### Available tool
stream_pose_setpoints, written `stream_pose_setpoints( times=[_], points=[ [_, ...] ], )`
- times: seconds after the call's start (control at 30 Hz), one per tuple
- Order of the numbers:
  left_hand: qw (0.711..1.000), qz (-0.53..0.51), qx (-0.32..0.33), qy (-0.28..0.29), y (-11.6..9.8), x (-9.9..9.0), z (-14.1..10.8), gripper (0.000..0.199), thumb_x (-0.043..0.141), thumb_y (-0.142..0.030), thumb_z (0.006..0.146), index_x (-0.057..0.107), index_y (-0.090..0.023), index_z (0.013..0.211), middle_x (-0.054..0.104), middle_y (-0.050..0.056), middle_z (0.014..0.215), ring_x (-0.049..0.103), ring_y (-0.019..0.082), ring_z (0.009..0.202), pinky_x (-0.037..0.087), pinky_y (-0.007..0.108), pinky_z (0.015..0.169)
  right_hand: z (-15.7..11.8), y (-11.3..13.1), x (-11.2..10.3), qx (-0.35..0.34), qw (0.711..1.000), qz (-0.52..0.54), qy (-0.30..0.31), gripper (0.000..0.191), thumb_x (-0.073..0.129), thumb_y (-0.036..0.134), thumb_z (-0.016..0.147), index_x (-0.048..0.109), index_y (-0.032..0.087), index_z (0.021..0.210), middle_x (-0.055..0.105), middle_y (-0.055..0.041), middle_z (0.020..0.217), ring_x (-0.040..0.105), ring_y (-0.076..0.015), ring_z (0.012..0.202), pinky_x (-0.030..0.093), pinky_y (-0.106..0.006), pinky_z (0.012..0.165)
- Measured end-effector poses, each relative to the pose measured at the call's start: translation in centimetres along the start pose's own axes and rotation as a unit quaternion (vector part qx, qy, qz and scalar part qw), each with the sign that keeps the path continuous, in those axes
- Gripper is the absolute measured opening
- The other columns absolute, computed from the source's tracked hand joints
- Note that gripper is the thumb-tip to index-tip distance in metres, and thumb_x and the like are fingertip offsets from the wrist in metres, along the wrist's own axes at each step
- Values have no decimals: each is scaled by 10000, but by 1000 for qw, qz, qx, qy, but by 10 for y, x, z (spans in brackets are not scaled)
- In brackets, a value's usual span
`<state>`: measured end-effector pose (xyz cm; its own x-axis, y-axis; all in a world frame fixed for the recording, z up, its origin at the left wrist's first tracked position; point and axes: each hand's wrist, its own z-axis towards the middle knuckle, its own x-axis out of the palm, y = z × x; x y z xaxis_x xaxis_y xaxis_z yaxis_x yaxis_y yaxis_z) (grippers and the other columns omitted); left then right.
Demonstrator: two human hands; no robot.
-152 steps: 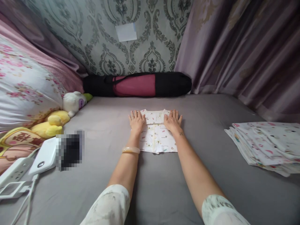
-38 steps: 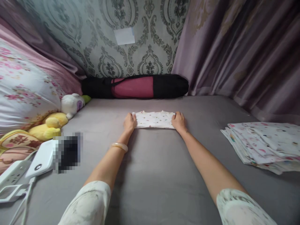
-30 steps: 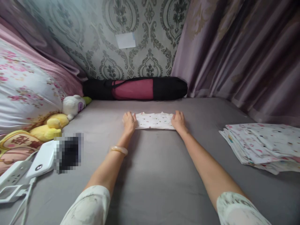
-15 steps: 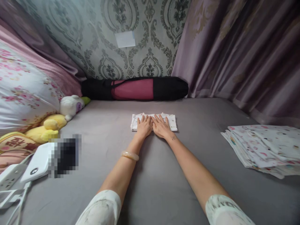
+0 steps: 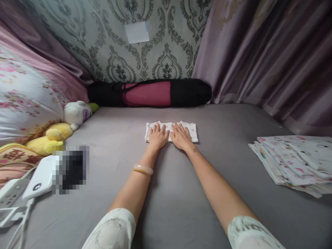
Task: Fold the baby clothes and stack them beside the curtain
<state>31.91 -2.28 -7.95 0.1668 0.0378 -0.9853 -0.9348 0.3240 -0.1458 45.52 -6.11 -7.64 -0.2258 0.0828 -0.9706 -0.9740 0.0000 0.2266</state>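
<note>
A folded white cloth garment (image 5: 192, 131) with small prints lies flat on the grey bed sheet (image 5: 124, 138). My left hand (image 5: 158, 136) rests palm down on its left half, fingers stretched forward and apart. On the right half lies my right hand (image 5: 181, 135), also flat with fingers spread. A small gap parts the two hands, and cloth shows between them. Their palms hide much of the garment's front edge. Which kind of garment it is, I cannot tell.
A stack of printed white cloths (image 5: 295, 159) lies at the right. A long black and pink bag (image 5: 147, 93) lies along the wall. Plush toys (image 5: 49, 138), a white power bank (image 5: 43, 180), a power strip (image 5: 11, 192) with cables and a blurred-out dark object (image 5: 74, 169) are at the left.
My hands have slid apart sideways on the garment, the left one to the left and the right one slightly right. The view has tilted down a little.
</note>
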Motion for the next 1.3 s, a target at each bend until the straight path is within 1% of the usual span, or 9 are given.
stream_pose_setpoints(
  times=[0.17,0.33,0.73,0.93,1.07,1.13,1.2,1.27,1.3],
  points=[
    [1000,12,-19,-6,7,1,3,608,236,-495,977,366,-177,1479,314,129,1564,280,301,1438,206,462,1169,1,-9,2,33,999,-5,-15,566,246,344,994,335,110,1502,278,-122,1579,210,-248,1456,104,-441,1179],
    [999,5,-47,2,19,-1,5,647,211,-489,978,336,-109,1487,315,161,1557,249,304,1451,199,484,1174,1,-16,0,56,998,-12,0,586,213,382,1005,302,105,1514,250,-125,1588,186,-238,1464,84,-429,1183],
    [997,-37,-59,26,47,-5,8,657,197,-471,978,328,-83,1491,242,143,1588,185,300,1473,197,473,1185,-2,-47,-8,109,994,-20,21,650,157,430,996,263,57,1519,196,-137,1601,137,-268,1475,137,-458,1177],
    [995,-60,-80,31,58,-2,10,662,172,-472,975,295,-105,1513,217,126,1596,194,288,1472,181,471,1190,-4,-53,-9,131,991,-10,3,646,175,417,997,259,36,1512,183,-159,1601,163,-274,1467,161,-457,1173],
    [995,-59,-76,35,58,-5,9,666,171,-474,973,292,-102,1512,215,127,1596,197,287,1472,178,495,1186,-5,-52,-10,130,991,-13,7,641,174,417,1001,262,39,1512,193,-159,1598,168,-271,1466,166,-462,1172],
    [996,-44,-72,10,55,-11,9,654,168,-466,977,324,-104,1498,254,129,1584,202,291,1470,155,519,1187,-5,-49,-14,121,992,-20,-11,630,175,412,1003,273,52,1511,195,-161,1597,161,-275,1468,139,-483,1174],
    [997,-19,-58,-42,50,-17,8,643,157,-454,983,359,-102,1481,301,131,1566,212,284,1469,117,525,1193,-5,-44,-17,99,994,-30,-42,612,180,406,1005,271,83,1517,184,-153,1602,139,-274,1474,95,-499,1178],
    [996,0,-32,-82,43,-21,7,635,142,-446,989,381,-111,1472,328,122,1557,224,261,1467,111,492,1203,-4,-40,-20,76,995,-32,-60,600,177,405,1007,267,116,1525,174,-138,1608,124,-267,1478,68,-497,1181],
    [996,4,-17,-84,40,-21,7,630,139,-444,991,385,-120,1472,330,113,1557,227,250,1466,120,471,1206,-4,-38,-20,68,995,-31,-58,596,171,407,1008,269,129,1527,178,-132,1608,126,-264,1478,66,-492,1181]
  ],
)
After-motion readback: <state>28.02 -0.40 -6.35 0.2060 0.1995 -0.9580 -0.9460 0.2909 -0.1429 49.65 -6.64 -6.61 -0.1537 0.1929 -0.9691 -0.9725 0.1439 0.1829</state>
